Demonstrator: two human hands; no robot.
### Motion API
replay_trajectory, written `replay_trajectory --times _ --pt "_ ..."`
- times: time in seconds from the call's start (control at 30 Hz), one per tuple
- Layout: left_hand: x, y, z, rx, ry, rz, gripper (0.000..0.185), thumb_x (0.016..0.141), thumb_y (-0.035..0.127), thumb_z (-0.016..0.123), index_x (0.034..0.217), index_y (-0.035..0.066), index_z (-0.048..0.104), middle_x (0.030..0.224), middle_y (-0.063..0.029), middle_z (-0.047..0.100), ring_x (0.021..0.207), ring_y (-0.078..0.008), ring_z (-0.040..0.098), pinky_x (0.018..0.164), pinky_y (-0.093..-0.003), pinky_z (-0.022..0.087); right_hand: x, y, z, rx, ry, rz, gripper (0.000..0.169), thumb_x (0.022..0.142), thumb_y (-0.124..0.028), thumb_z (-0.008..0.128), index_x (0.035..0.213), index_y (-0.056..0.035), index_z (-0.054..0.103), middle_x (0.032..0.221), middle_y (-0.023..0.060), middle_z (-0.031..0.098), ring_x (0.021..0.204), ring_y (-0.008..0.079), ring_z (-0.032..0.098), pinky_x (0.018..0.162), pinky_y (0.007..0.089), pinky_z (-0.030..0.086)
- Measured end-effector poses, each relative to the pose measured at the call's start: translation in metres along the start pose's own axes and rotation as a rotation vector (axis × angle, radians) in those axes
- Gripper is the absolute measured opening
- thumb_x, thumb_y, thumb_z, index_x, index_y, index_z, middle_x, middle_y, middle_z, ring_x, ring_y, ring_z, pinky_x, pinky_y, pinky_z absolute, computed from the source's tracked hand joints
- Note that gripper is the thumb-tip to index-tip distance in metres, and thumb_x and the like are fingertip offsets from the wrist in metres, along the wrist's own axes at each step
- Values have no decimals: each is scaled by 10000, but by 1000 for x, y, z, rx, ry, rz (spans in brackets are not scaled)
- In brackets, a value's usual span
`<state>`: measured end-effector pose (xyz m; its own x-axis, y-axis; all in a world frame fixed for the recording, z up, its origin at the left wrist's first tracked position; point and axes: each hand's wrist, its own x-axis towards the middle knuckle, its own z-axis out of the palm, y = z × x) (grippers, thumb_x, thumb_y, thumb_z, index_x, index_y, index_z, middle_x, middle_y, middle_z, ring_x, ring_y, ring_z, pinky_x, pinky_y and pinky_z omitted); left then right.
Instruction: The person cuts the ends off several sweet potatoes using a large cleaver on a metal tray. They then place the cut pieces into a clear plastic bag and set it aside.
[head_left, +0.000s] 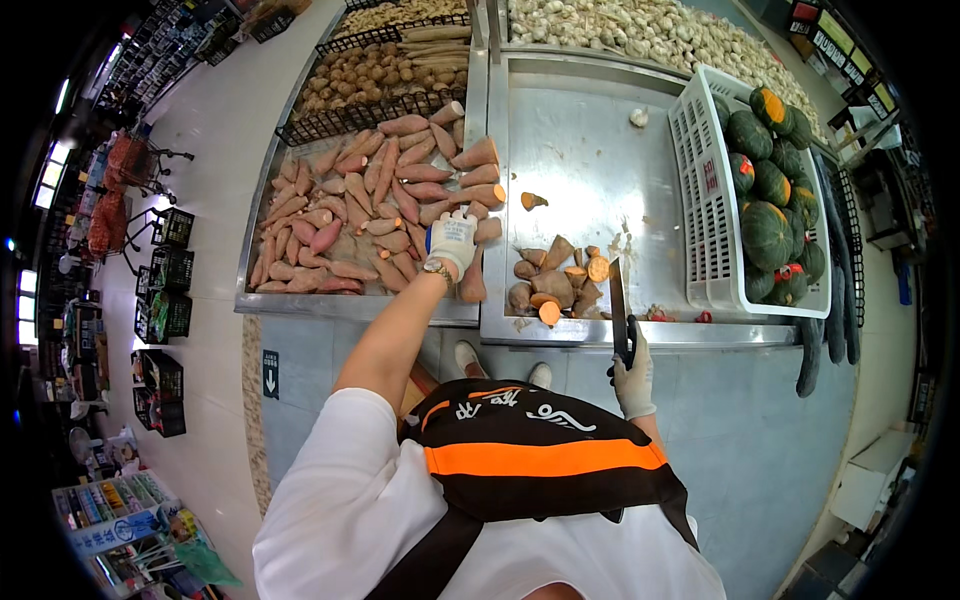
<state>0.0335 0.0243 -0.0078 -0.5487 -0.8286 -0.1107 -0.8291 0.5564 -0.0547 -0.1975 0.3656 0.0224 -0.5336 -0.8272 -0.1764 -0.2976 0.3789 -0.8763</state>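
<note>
Many sweet potatoes (379, 187) lie loose in the left metal display bin. My left hand (452, 238), in a white work glove, rests on those at the bin's right side; whether its fingers grip one cannot be told. Near the front edge of the right steel tray (585, 150), my gloved right hand (634, 371) is closed around the black handle of a knife (618, 300), its long blade pointing away from me. Left of the blade lies a pile of cut sweet potato pieces (553, 285), several showing orange flesh. One more cut piece (533, 200) lies apart, farther back.
A white plastic crate (697, 195) of green pumpkins (765, 225) stands on the tray's right side. Long dark green gourds (810, 360) overhang the edge beyond it. Garlic bulbs (600, 22) fill the back bin. Black crates (367, 112) hold potatoes and other roots at the back left.
</note>
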Motion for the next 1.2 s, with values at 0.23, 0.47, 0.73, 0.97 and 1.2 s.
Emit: replay_trajectory --times 0.23,0.47,0.73,0.97,1.2 --pt "-14 -3 6 -100 108 11 433 780 270 717 1155 105 579 1116 -144 606 1020 -327 612 841 -435 507 -5 -6 -8 91 44 175 720 831 89 595 1484 -112 368 1003 127 641 582 161 595 484 313 508" --pt "-65 30 -19 -377 307 69 630 763 292 747 1311 79 520 1260 -168 541 1162 -360 522 960 -458 446 28 49 -23 25 205 -62 433 874 -2 589 1304 17 539 831 99 647 557 143 602 508 296 486" --pt "-158 75 13 -728 -48 -7 725 744 307 786 1366 82 489 1272 -237 539 1157 -401 542 993 -447 455 70 50 -57 389 222 214 395 908 -28 537 1301 6 553 997 68 637 657 132 589 566 267 494" --pt "-238 5 43 -881 25 -369 610 771 308 758 1282 51 546 1203 -204 611 1107 -374 590 965 -434 468 69 70 -42 658 -69 403 310 923 -82 551 1232 -66 561 786 -9 559 539 124 487 477 259 407" --pt "-265 -78 63 -1002 260 -641 373 777 234 754 1075 32 657 999 -168 696 946 -346 662 857 -408 524 82 22 -18 1110 -211 425 156 996 -231 549 1094 -110 568 804 -23 519 597 74 458 501 205 378"
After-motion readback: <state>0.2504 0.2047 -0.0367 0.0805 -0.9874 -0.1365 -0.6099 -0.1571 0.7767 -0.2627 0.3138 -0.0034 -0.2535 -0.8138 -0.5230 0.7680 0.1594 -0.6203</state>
